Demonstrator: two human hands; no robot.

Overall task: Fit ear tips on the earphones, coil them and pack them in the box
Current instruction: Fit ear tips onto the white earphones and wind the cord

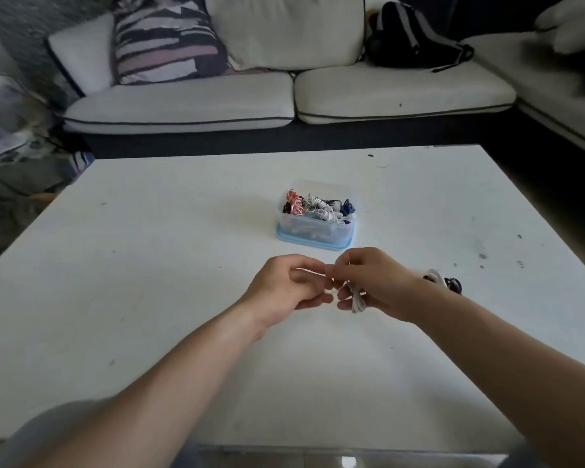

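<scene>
Two hands (286,287) (377,285), one box (301,228).

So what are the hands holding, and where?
White earphones: the right hand grips the bunched cable, the left hand pinches one end, too small to tell which.

white earphones (357,298), box (314,228) beyond

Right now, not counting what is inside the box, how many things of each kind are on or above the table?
Clear blue-based plastic box: 1
White earphone cable, held in hands: 1
White-and-black cable pile: 1
Hands: 2 (left hand, right hand)
Total: 5
</scene>
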